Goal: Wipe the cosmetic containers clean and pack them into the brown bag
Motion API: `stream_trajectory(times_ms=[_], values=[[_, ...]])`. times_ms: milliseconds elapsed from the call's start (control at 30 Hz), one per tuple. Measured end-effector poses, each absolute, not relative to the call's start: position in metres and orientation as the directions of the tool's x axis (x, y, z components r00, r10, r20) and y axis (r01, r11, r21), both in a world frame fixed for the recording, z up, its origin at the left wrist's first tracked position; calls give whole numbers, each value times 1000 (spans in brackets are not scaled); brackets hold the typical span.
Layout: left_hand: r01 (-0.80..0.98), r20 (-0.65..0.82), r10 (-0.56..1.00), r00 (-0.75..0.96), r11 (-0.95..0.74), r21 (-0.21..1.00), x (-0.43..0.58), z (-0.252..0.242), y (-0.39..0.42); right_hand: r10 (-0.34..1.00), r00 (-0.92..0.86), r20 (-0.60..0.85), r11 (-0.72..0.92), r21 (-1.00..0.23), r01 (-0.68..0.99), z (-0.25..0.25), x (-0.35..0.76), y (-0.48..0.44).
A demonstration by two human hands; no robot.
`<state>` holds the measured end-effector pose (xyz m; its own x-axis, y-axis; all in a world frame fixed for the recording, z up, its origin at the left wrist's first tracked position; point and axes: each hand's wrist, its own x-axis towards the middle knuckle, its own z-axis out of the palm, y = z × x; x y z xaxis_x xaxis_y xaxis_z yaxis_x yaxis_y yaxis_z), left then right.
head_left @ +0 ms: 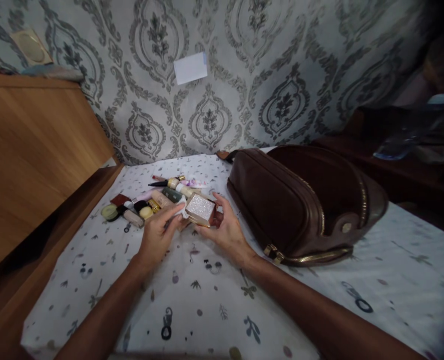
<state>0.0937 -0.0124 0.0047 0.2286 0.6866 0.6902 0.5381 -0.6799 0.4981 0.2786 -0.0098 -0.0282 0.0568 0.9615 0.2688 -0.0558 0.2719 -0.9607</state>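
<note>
Glittery box (200, 209): as it's held just beside the makeup (160, 199), its sparkly face points up.
Right hand (228, 227): thumb and fingers curved partway round it, likely for steadiness.
Left hand (157, 235): fingers closed on white tissue (183, 206), right at the opposite side.
Bag (304, 202): off right, perhaps leaving room.

The brown bag (269, 200) and what I see around it

I see the bag lying on a white sheet (191, 320) printed with small leaves and figures; gold-coloured zips (319, 257) run along it. Behind the bag I face grey wallpaper (209, 120) with dark medallions, and up and left of the bag I notice a white rectangle (190, 68) on it. Well left of the bag stands a wooden cabinet (37, 160), a crumpled greyish cloth (54, 72) on top. Right of the bag, in shadow, I make out something clear (390, 149), too blurred to name.
</note>
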Motion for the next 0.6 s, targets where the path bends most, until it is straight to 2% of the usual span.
stream_trajectory(times_ms=[133,300,467,600], values=[[597,749,577,325,-740,311,93,4,-13,973,48,226,230,-964,-133,-30,278,-9],[676,757,502,419,-729,110,96,7,-17,976,62,209,215,-968,-129,-33,276,-7],[619,717,475,510,-782,78,105,4,-25,964,82,251,254,-967,-24,-38,275,-6],[562,723,434,538,-823,76,111,1,-30,934,66,351,344,-934,94,-41,276,-9]])
